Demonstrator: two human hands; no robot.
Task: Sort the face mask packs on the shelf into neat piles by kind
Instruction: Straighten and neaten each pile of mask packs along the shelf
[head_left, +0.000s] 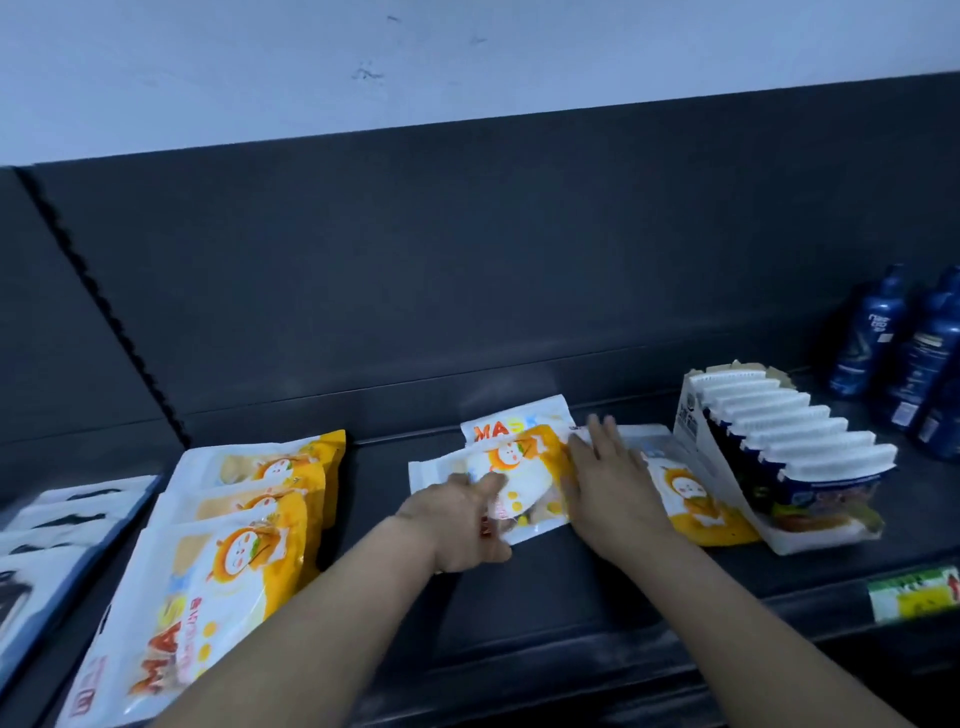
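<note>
Left hand (460, 519) grips the near-left corner of a glossy orange-and-white plastic mask pack (524, 475), thumb on top. Right hand (605, 491) lies flat on its right edge, fingers straight. The pack sits mid dark shelf (519, 618) on another like it, with a pile of matching packs (244, 525) off left.
</note>
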